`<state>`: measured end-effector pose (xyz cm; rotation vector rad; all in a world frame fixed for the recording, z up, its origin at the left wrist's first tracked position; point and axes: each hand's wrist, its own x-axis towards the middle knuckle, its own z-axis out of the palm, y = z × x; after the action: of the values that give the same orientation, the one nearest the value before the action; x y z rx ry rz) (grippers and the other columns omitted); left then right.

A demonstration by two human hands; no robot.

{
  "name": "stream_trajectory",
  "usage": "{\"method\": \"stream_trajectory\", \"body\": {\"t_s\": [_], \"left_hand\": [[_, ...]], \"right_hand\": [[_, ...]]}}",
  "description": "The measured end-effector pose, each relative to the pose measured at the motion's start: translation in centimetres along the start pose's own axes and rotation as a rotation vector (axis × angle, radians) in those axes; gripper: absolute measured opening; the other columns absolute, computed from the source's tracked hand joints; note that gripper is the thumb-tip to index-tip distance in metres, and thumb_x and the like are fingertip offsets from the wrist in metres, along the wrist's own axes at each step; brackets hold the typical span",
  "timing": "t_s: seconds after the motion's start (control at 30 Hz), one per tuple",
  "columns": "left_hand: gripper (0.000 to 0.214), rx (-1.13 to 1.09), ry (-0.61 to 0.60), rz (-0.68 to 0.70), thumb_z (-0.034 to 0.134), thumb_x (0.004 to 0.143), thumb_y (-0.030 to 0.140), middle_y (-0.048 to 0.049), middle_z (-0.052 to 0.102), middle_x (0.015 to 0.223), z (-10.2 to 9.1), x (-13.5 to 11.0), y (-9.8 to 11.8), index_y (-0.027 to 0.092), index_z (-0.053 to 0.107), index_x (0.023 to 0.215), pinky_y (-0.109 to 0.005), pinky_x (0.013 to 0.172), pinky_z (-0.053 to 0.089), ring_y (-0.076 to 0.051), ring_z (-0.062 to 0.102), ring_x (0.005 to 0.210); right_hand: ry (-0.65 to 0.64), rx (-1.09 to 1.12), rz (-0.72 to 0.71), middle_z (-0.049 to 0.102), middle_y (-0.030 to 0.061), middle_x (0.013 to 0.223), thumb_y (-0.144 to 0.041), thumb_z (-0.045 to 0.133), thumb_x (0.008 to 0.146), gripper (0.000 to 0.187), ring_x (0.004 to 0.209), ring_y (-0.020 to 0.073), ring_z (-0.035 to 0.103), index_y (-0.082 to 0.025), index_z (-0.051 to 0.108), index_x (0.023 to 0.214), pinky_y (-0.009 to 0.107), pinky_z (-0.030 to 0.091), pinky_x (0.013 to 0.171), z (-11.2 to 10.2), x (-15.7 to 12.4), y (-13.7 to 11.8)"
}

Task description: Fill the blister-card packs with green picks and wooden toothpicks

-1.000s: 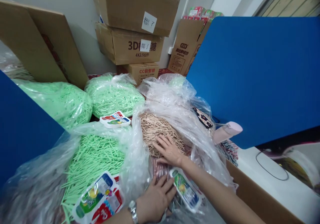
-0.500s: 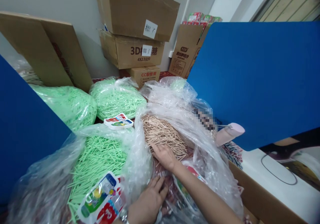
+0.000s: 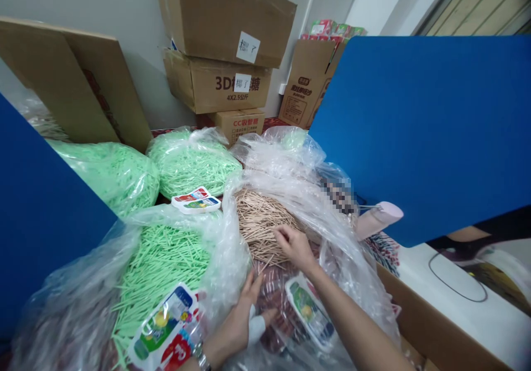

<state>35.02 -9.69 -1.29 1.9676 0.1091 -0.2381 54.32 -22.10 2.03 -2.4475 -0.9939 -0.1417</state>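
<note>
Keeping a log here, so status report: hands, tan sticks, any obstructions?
Right hand curled at the tan sticks, grip unclear. Left hand open by their near edge. Sticks exposed; bunched clear plastic at their sides.

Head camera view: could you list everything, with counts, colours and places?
tan sticks: many, tan, centre bag
green sticks: many, green, left bag
stuffed bags: several, clear, behind
printed packets: several, green and red, among bags
stacked boxes: three, brown, back centre
other cardboard: several, brown, back and lower right
boards: two, blue, both sides
tube: one, pale pink, right
cord: one, dark, on white surface
limb, seemingly someone else's: one, right edge
watch: one, silver, bottom
left hand: one, white wrap, by tan sticks
right hand: one, bare, over tan sticks
</note>
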Motion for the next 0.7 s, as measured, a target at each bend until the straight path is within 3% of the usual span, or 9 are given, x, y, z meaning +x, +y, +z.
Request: {"method": "stream_trajectory", "body": {"t_s": [0.1, 0.17, 0.27, 0.4, 0.5, 0.7], "left_hand": [[0.072, -0.025, 0.013, 0.016, 0.051, 0.086, 0.048, -0.0088, 0.003, 0.158, 0.3, 0.1, -0.8, 0.022, 0.024, 0.147, -0.04, 0.114, 0.018, -0.025, 0.014, 0.142], [0.07, -0.024, 0.007, 0.034, 0.051, 0.087, 0.046, -0.0096, 0.003, 0.158, 0.3, 0.1, -0.9, 0.021, 0.025, 0.147, -0.04, 0.114, 0.017, -0.025, 0.013, 0.142], [0.067, 0.001, -0.001, 0.049, 0.051, 0.087, 0.043, -0.0118, 0.004, 0.158, 0.2, 0.1, -0.7, 0.019, 0.027, 0.146, -0.04, 0.114, 0.019, -0.024, 0.015, 0.142], [0.067, 0.011, 0.013, 0.025, 0.052, 0.087, 0.043, -0.0121, 0.006, 0.157, 0.1, 0.1, -0.7, 0.019, 0.029, 0.145, -0.041, 0.114, 0.021, -0.025, 0.018, 0.142], [0.068, 0.026, 0.031, 0.013, 0.051, 0.087, 0.044, -0.012, 0.007, 0.157, 0.2, 0.1, -1.0, 0.019, 0.026, 0.145, -0.042, 0.114, 0.019, -0.025, 0.016, 0.142], [0.066, 0.037, 0.033, 0.017, 0.052, 0.087, 0.043, -0.0114, 0.006, 0.157, 0.3, 0.0, -0.9, 0.018, 0.029, 0.144, -0.041, 0.115, 0.018, -0.024, 0.013, 0.142]], "right_hand": [[0.06, -0.045, 0.145, 0.068, 0.0031, 0.085, -0.027, 0.042, 0.092, 0.026, 0.073, 0.0168, 0.064, -0.02, 0.059, 0.11, 0.024, 0.046, 0.066, -0.7, 0.3, 2.0], [0.095, -0.132, 0.137, 0.066, 0.0076, 0.096, -0.028, 0.042, 0.092, 0.032, 0.08, 0.0192, 0.063, -0.019, 0.055, 0.12, 0.027, 0.047, 0.069, -0.4, 0.1, 2.2], [-0.047, -0.242, -0.065, 0.064, 0.0077, 0.103, -0.027, 0.041, 0.093, 0.028, 0.087, 0.0177, 0.061, -0.022, 0.057, 0.116, 0.026, 0.046, 0.075, 1.0, -0.5, 0.7], [-0.282, -0.33, -0.254, 0.064, 0.0029, 0.088, -0.025, 0.045, 0.093, 0.017, 0.08, 0.015, 0.061, -0.024, 0.061, 0.095, 0.023, 0.044, 0.069, 3.1, -1.3, -2.1], [-0.31, -0.36, -0.277, 0.063, 0.0021, 0.082, -0.026, 0.049, 0.09, 0.013, 0.072, 0.0146, 0.06, -0.022, 0.061, 0.086, 0.023, 0.042, 0.061, 4.6, -1.7, -3.0], [-0.292, -0.426, -0.376, 0.062, 0.0043, 0.086, -0.019, 0.052, 0.089, 0.009, 0.077, 0.0171, 0.059, -0.021, 0.059, 0.094, 0.026, 0.041, 0.061, 6.0, -2.2, -2.5]]}}
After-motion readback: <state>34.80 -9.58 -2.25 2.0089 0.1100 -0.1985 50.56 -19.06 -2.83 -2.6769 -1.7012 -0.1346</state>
